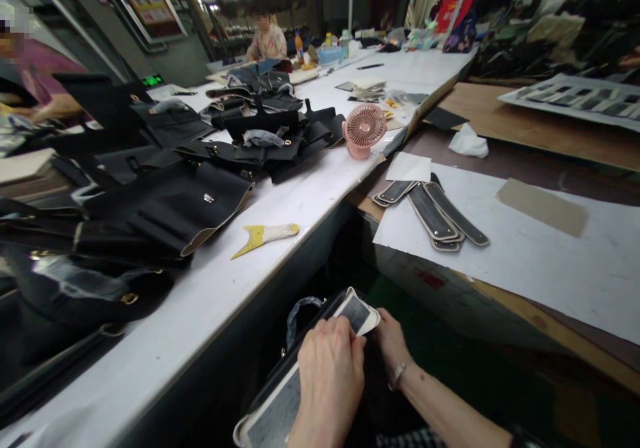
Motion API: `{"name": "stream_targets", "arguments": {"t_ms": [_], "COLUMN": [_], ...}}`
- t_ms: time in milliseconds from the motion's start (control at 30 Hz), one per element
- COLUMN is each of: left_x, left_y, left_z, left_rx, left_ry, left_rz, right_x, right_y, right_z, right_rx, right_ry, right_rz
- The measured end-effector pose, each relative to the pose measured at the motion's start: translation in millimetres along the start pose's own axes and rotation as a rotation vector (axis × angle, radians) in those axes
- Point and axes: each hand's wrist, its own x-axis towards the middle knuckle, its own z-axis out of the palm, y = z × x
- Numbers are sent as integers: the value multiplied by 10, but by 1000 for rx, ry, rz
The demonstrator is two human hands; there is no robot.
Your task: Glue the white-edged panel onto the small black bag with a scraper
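Observation:
Low in the head view, both my hands hold a black bag piece (295, 385) with a pale rim in my lap, below the table's edge. My left hand (330, 378) lies flat over its middle and presses it down. My right hand (393, 345) grips its upper right corner, where the pale lining folds over; a wristband sits on that wrist. A plastic-wrapped handle (299, 315) sticks out behind the piece.
The white table (210, 301) at left carries piles of black bags (165, 211), a yellow-bladed scraper (265, 236) and a pink fan (364, 130). On the right bench, dark straps (435, 215) lie on white paper (540, 261). Other people work at the far end.

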Motion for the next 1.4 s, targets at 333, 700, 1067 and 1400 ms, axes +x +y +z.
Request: {"name": "stream_targets", "arguments": {"t_ms": [333,700,1067,1400], "left_x": [-156,-553,-803,-1327], "left_y": [28,-172,-331,-891], "left_z": [204,427,377,1007], "left_rx": [99,-168,-184,-977], "left_ry": [213,417,458,1108], "left_rz": [58,-75,-175,-562], "right_x": [-511,-596,-933,-1144], "right_y": [-392,-302,-258,-286], "right_z": [-429,-266,-47,126], "right_rx": [-650,-697,-582,-549], "right_ry": [-192,-160,-270,-390], "right_rz": [-1096,-1165,-1254,-1341]}}
